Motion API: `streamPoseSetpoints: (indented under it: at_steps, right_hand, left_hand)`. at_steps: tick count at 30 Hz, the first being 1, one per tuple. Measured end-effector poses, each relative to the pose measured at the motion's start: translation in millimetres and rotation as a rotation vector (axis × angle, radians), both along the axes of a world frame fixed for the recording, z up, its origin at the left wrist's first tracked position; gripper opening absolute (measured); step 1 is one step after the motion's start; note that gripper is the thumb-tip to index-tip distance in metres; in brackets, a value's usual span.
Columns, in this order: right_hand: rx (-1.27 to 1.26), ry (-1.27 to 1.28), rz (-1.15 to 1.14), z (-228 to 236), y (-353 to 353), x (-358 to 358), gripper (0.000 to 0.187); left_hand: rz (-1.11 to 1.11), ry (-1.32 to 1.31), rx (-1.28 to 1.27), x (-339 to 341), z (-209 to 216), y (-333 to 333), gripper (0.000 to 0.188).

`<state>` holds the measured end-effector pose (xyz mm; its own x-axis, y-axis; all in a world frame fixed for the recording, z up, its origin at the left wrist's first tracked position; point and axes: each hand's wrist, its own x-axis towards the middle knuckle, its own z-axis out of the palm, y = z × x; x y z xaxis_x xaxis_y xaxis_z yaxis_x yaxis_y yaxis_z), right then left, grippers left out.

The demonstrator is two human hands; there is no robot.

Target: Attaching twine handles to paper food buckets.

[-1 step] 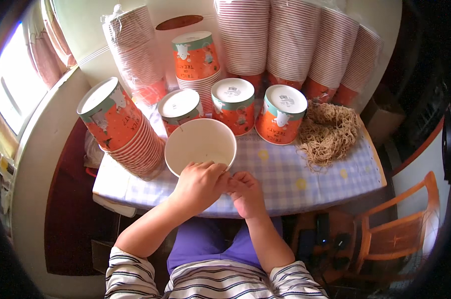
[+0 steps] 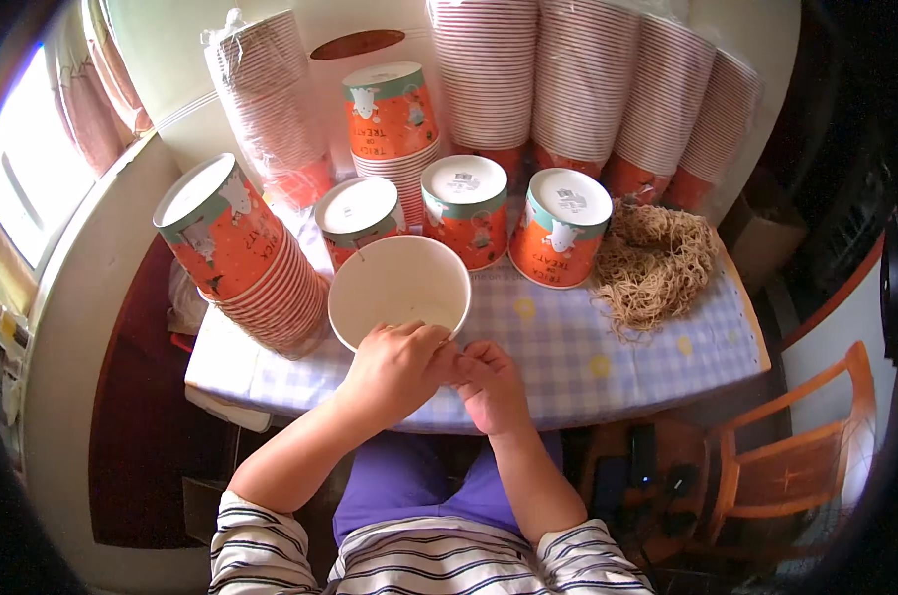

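In front of me a paper bucket (image 2: 399,283) stands tilted, its white inside facing me. A short thin cord end (image 2: 361,256) shows at its far rim. My left hand (image 2: 399,367) is closed at the bucket's near rim, fingers bent over the edge. Just right of it, touching its fingertips, my right hand (image 2: 491,387) is closed with its fingers curled and pinched. Whatever lies between those fingers is too small or hidden to make out. Behind the bucket, a row of orange and green buckets (image 2: 463,213) stands upside down.
A nested bucket stack (image 2: 241,248) leans at the left. Tall stacks wrapped in clear plastic (image 2: 484,79) line the back. A tangled heap of tan cord (image 2: 655,266) lies on the right of the checkered tablecloth (image 2: 558,367). A wooden chair (image 2: 796,456) stands at the lower right.
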<state>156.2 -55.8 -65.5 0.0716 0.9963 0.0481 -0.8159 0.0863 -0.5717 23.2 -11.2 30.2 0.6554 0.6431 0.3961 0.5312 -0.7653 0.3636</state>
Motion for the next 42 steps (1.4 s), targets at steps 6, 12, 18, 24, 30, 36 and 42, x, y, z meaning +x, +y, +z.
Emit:
streamPoseSetpoints:
  at_steps: [6, 12, 18, 24, 30, 36, 42]
  right_hand:
    - [0.032, 0.043, 0.074, -6.0, -0.9, 1.1, 0.009]
    - [-0.012, -0.602, -0.128, -12.1, -5.6, -4.8, 0.017]
    - [-0.105, -0.894, -0.248, -12.1, -2.6, -1.5, 0.018]
    - [-0.110, -0.832, -0.229, -13.1, -4.6, -5.8, 0.017]
    - [-0.099, -0.849, -0.222, -15.2, -2.6, -4.6, 0.015]
    - [-0.098, -0.955, -0.264, -1.9, -4.2, -5.1, 0.008]
    - [-0.092, -0.881, -0.303, -11.2, -2.0, -8.0, 0.017]
  left_hand:
    - [0.023, -0.125, -0.132, -2.0, 3.6, -1.6, 0.011]
    - [-0.005, -0.087, -0.046, -6.4, -3.1, -0.2, 0.011]
    - [0.016, -0.048, -0.003, -3.2, -5.5, 1.4, 0.013]
    - [0.041, -0.103, 0.039, 0.2, -6.7, -1.3, 0.012]
    - [0.036, -0.143, 0.083, 1.1, -9.3, -0.1, 0.013]
    - [0.037, -0.138, 0.083, -0.2, -10.1, 0.2, 0.014]
    - [0.058, -0.109, 0.028, -3.2, -7.7, -1.6, 0.015]
